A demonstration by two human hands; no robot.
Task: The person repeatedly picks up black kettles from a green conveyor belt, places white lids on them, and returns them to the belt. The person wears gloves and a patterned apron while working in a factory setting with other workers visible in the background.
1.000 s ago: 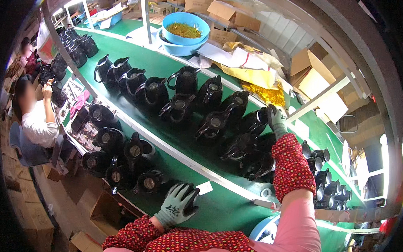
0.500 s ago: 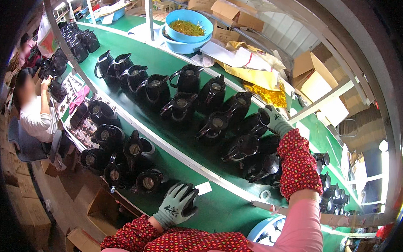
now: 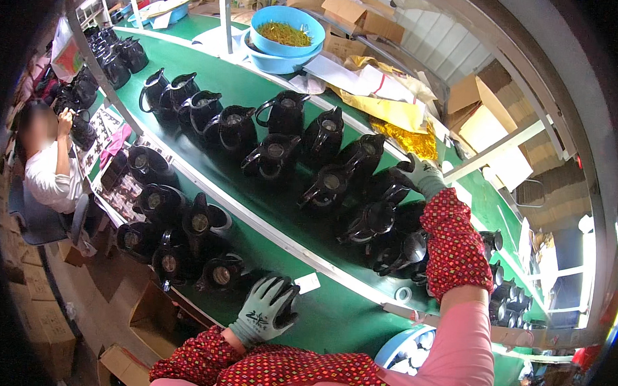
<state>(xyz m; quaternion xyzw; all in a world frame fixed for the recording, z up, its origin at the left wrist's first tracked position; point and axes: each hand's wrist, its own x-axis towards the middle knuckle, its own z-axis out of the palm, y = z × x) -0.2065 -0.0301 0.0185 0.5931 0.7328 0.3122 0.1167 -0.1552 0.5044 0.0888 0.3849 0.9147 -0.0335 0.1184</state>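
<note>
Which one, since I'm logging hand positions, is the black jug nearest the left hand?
The black jug at the front right of the group this side of the white rail; the other jugs are farther from the left hand.

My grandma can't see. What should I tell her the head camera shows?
A person's gloved right grip is at a black jug, among many on a green worktable. The gloved left grip is near more black jugs.

Pale green gloves (image 3: 256,313), red patterned cuffs (image 3: 455,246), pink sleeves (image 3: 464,341)
</note>
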